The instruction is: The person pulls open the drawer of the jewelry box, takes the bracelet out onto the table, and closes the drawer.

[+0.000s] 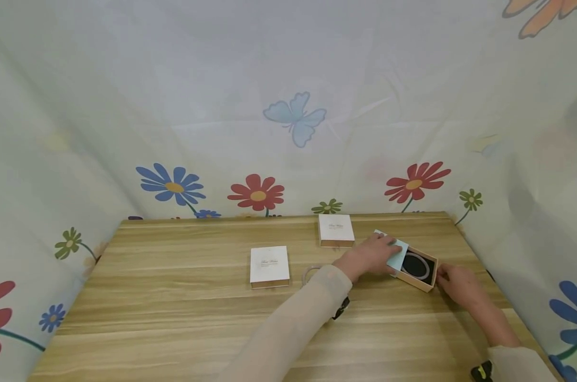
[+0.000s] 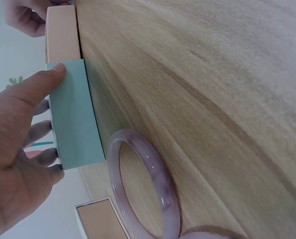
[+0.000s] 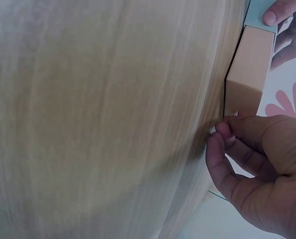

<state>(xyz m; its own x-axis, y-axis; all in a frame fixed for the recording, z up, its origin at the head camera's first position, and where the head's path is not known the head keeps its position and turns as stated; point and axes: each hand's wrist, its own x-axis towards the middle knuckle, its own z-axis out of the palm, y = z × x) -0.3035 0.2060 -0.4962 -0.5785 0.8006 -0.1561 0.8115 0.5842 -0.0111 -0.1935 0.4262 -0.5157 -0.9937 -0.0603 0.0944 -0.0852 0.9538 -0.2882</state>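
Note:
A slide-out jewelry box lies at the table's right, its light blue sleeve point(image 1: 399, 257) drawn partly off a peach drawer point(image 1: 414, 282). Inside the drawer, a pale bangle point(image 1: 428, 271) rests on black padding. My left hand point(image 1: 370, 255) grips the sleeve, with the thumb point(image 2: 50, 77) on one side and the fingers on the other. At the drawer's outer end, my right hand point(image 1: 460, 284) pinches a small pull ribbon, mostly hidden by the fingertips point(image 3: 225, 132). Beneath my left forearm, a lilac marbled bangle point(image 2: 160, 179) lies on the table, beside part of another bangle point(image 2: 205, 235).
Two white lidded boxes stand on the wooden table point(image 1: 174, 297), one box point(image 1: 269, 265) left of my left arm and another box point(image 1: 336, 229) near the back edge. A flower-printed curtain point(image 1: 212, 132) surrounds the table at the back and sides.

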